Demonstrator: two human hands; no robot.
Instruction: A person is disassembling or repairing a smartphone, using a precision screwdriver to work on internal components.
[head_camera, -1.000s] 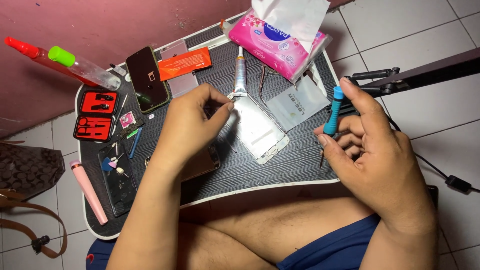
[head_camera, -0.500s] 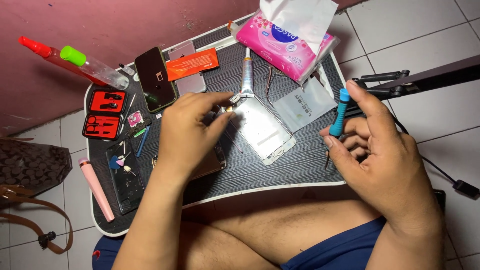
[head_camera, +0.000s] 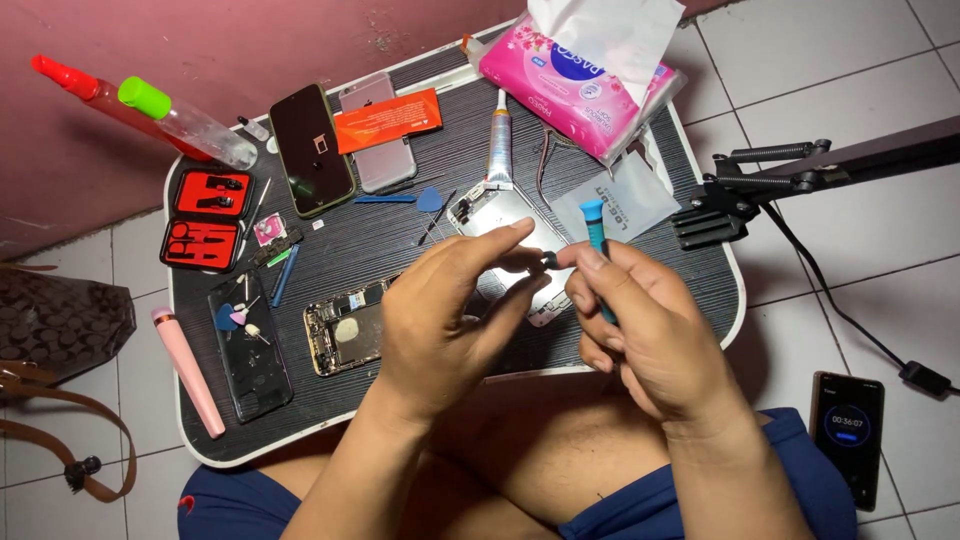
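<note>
Left hand (head_camera: 440, 320) grip: small dark part (head_camera: 549, 260) pinched | right hand (head_camera: 640, 330) grip: blue screwdriver (head_camera: 597, 240) clasped | both held above counter (head_camera: 400, 400).

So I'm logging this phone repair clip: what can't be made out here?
Head view only:
- Blue screwdriver: tip hidden inside right hand.
- Small dark part at left hand fingertips: too small to identify.
- Silver phone back: lower half covered by both hands.
- Black arm stand: cut off at right edge.

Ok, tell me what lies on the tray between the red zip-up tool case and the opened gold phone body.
In the head view, between the red tool case and the opened gold phone body lie a blue pry stick and a black phone screen panel carrying small picks.
</note>
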